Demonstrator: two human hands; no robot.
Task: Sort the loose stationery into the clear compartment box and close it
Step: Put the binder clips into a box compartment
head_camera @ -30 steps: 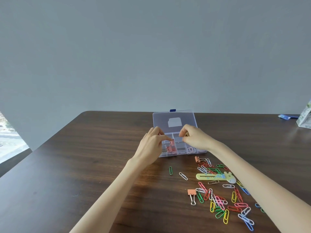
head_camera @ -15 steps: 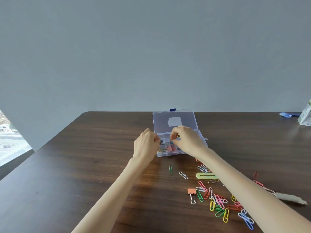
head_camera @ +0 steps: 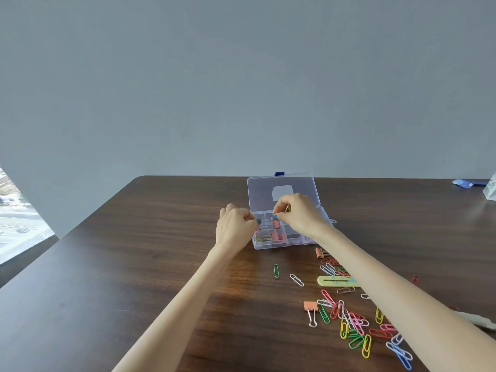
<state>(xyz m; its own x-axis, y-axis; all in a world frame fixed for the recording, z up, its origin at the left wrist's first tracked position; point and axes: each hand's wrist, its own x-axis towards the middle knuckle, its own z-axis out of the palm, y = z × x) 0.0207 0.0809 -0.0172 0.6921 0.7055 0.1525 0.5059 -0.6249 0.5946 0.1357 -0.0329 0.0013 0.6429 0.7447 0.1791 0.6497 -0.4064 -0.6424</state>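
The clear compartment box sits open on the dark wooden table, its lid tilted back. Several pink binder clips lie in its left compartments. My left hand is at the box's left edge, fingers pinched on a small blue-green piece. My right hand hovers over the box and pinches a small blue clip above the pink ones. Loose coloured paper clips are scattered near right, partly hidden by my right forearm.
An orange binder clip, a green paper clip, a white paper clip and a yellow-green cutter lie in front of the box. Another orange binder clip is by the box. A blue item and a carton stand far right.
My right hand has moved left from the box's right side to its left compartments. My left hand has closed up and shifted to the box's left edge. Both now pinch small blue pieces.
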